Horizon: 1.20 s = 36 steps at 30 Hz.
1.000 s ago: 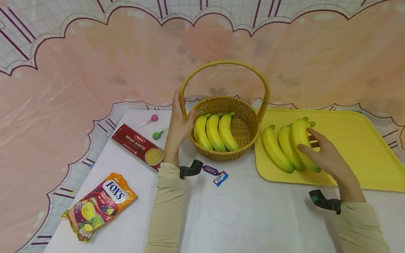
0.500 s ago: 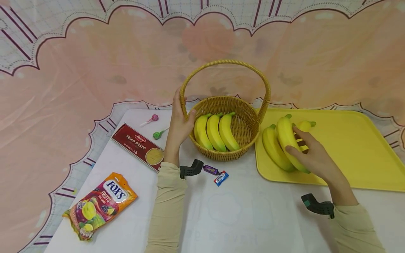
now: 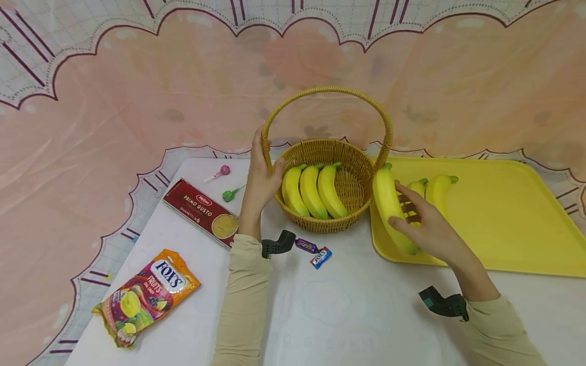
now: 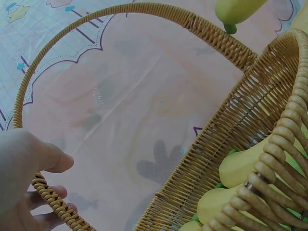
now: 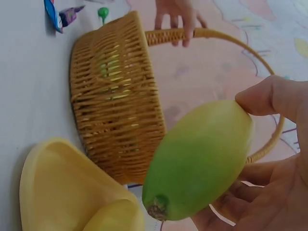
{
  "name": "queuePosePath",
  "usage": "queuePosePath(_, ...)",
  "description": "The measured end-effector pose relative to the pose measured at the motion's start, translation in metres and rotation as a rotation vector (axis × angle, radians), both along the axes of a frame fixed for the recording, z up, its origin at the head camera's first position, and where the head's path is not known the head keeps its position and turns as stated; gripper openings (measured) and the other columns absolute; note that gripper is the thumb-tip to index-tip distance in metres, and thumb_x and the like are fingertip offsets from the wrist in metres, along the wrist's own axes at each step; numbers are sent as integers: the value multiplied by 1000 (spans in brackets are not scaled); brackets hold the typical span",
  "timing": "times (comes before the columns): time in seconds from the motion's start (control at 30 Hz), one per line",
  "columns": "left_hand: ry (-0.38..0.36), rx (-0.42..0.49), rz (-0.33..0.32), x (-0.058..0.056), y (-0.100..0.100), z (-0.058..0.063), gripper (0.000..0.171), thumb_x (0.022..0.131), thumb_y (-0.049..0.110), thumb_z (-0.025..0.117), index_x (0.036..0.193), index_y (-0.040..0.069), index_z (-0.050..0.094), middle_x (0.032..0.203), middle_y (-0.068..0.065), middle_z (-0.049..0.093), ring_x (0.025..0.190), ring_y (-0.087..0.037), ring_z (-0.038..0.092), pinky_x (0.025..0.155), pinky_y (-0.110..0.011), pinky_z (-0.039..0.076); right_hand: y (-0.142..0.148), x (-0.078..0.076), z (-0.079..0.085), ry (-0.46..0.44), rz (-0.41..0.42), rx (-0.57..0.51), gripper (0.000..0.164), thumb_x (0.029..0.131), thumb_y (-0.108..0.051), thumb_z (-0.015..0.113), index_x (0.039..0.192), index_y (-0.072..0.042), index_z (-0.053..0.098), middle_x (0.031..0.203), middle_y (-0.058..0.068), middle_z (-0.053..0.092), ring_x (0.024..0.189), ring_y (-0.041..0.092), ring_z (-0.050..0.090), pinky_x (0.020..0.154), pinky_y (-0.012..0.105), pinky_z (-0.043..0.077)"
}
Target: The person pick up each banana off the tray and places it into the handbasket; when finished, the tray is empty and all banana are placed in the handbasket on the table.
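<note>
The wicker basket (image 3: 350, 195) stands upright in the middle of the table, three bananas (image 3: 311, 193) lying side by side in its left part. At the left base of its tall handle my left hand (image 3: 262, 190) grips the wicker, thumb on the near side, as the left wrist view also shows. My right hand (image 3: 428, 229) pinches another banana (image 3: 387, 206) between thumb and fingers, over the left end of the yellow tray (image 3: 513, 218) and close to the basket's right side. Its green tip (image 5: 166, 202) faces the right wrist camera. Bananas (image 3: 439, 190) on the tray are partly hidden behind that hand.
Left of the basket lie a red spaghetti box (image 3: 199, 208), a pink lollipop (image 3: 223, 171) and a green lollipop (image 3: 229, 194). A candy bag (image 3: 148, 297) is nearer the front left. Two small wrapped candies (image 3: 321, 257) lie before the basket. A patterned cloth (image 3: 183, 101) hangs behind.
My right hand has carried its banana leftward from among the others on the tray to beside the basket. My left hand and the basket have stayed in place.
</note>
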<state>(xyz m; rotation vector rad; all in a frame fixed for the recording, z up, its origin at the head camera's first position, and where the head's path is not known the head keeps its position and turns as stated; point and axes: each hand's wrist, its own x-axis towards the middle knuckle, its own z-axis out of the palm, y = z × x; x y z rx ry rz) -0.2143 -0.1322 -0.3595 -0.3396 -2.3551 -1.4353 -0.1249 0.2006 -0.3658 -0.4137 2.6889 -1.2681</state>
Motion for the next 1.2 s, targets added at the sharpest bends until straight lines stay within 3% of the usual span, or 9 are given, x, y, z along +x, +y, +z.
queuePosePath(0.13,-5,14,15,0,0,1,74,92,6,53,151,18,10,148,-12,30,136,-26,36,111,-48,30,-7,0,3,-4,-10,-22,76,91,-27,61,152,-12,16,135,19,42,113,31,48,89,27,43)
queuePosePath(0.2,-8,41,35,0,0,1,70,93,7,52,151,19,14,145,-13,37,133,-26,40,108,-48,35,-11,0,4,-13,0,-41,78,91,-26,62,152,-12,15,135,18,41,114,30,48,89,25,43)
queuePosePath(0.4,-7,207,83,-2,2,0,51,99,12,44,147,17,32,133,-20,51,123,-32,49,94,-51,46,-27,-6,10,-78,23,-72,78,89,-31,63,151,-10,19,136,14,41,119,32,48,98,47,42)
queuePosePath(0.47,-8,225,100,-2,3,-1,47,100,16,42,146,19,34,132,-18,53,122,-30,51,95,-49,47,-32,-11,13,-118,20,-90,78,89,-35,64,150,-13,21,136,11,42,120,30,48,97,46,43)
queuePosePath(0.63,4,216,125,-2,2,-2,46,100,21,44,144,29,37,129,-11,56,117,-23,54,93,-45,49,-48,-35,22,-223,63,-221,73,90,-35,63,149,-16,24,143,7,40,124,27,46,100,43,42)
queuePosePath(0.8,4,211,116,-4,1,-4,49,98,17,47,143,31,36,129,-12,55,116,-25,54,90,-45,50,-67,-64,30,-366,87,-310,80,89,-35,64,150,-15,16,150,12,35,128,28,46,106,46,36)
queuePosePath(0.97,-2,200,121,-3,1,-3,52,97,16,49,145,26,35,130,-14,54,119,-31,52,93,-49,48,-89,-92,34,-433,118,-284,88,86,-44,65,151,-12,15,151,9,33,128,25,47,107,45,37)
queuePosePath(1.07,8,191,127,-3,0,-3,52,96,15,50,145,25,35,130,-14,55,119,-32,52,92,-50,48,-104,-105,32,-463,123,-231,89,83,-50,65,149,-12,20,148,6,38,125,23,49,103,43,41)
queuePosePath(1.2,18,163,135,-2,-1,-4,53,96,14,50,145,25,35,128,-13,56,119,-27,52,94,-47,49,-120,-119,25,-501,162,-211,79,86,-46,63,146,-8,27,138,9,48,120,25,52,100,43,45)
